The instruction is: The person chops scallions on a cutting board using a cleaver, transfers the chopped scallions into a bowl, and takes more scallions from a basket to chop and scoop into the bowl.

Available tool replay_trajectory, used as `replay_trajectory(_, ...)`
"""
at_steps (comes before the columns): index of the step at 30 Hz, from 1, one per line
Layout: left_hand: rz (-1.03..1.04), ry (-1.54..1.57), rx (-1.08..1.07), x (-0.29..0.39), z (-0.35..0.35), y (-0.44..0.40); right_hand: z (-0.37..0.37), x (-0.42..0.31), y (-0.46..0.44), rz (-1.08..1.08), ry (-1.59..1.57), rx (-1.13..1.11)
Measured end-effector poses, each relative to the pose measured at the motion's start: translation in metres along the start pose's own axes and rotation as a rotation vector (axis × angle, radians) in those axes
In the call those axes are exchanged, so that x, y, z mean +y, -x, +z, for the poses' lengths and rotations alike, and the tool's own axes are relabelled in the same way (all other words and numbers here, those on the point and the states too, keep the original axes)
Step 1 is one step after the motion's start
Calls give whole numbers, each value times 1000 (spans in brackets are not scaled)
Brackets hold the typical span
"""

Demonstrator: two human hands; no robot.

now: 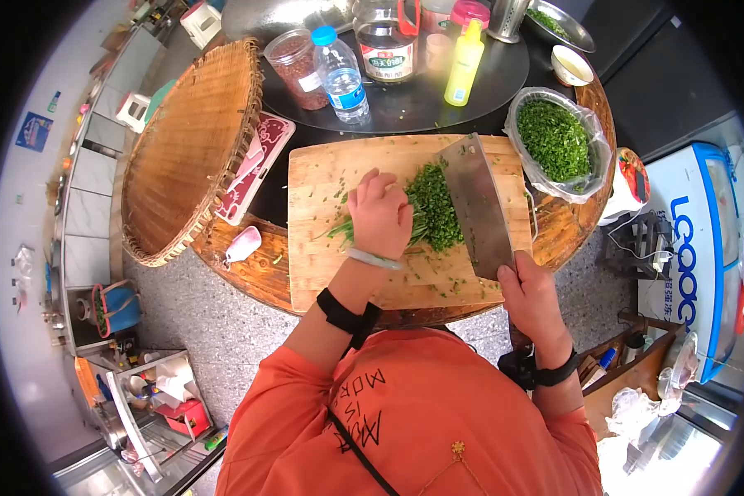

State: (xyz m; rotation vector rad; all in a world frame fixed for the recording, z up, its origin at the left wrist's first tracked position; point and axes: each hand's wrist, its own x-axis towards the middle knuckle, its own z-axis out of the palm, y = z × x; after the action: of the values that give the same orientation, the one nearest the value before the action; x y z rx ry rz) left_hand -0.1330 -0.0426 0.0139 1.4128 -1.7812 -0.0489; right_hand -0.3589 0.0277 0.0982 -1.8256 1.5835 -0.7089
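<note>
A wooden cutting board [326, 273] lies on the round table, with a pile of chopped green herbs [435, 207] at its middle. My right hand [533, 293] is wrapped round the handle of a broad cleaver [481, 207], whose blade stands at the right side of the pile. My left hand [380, 213] is at the pile's left side, over uncut green stems, its fingers curled and pressed together. What lies under the left palm is mostly hidden. Small green bits are scattered over the board.
A lined bowl of chopped greens [554, 140] is right of the board. Behind stand a water bottle [340, 78], a yellow bottle [465, 64] and a jar [296, 70]. A woven tray [186, 157] leans left, near a pink board [260, 165]. A white scale [628, 186] sits far right.
</note>
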Motion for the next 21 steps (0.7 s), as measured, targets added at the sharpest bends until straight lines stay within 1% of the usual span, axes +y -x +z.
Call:
replay_trajectory(1, -18, -10, -40, -7, 3, 7, 0, -3, -1, -34, 48, 11)
replay_trajectory(2, -18, -11, -36, -8, 3, 11, 2, -4, -2, -39, 49, 12)
replay_trajectory(4, -154, 43, -71, -7, 4, 22, 6, -5, -2, -57, 62, -39)
replay_trajectory(5, -160, 43, -69, -6, 7, 24, 8, -8, -3, -58, 65, -45)
replay_trajectory(7, -201, 9, -33, -4, 16, 24, 11, -14, -5, -47, 173, -108)
replay_trajectory(8, -207, 11, -27, -4, 22, 23, 13, -17, -7, -52, 179, -112)
replay_trajectory(10, -178, -146, 3, -6, 32, 21, 17, -21, -9, -57, 196, -165)
replay_trajectory(11, -183, -143, 7, -6, 35, 22, 19, -20, -10, -60, 202, -168)
replay_trajectory(13, -194, -265, -59, -7, 40, 23, 24, -18, -12, -101, 243, -195)
replay_trajectory(14, -197, -264, -57, -6, 41, 23, 25, -18, -14, -102, 245, -197)
replay_trajectory(16, -169, -193, -89, -5, 42, 23, 28, -19, -19, -105, 308, -270)
replay_trajectory(20, -170, -205, -144, -5, 42, 23, 51, -16, -46, -76, 318, -309)
replay_trajectory(21, -166, -205, -111, -4, 43, 23, 53, -21, -55, 4, 256, -322)
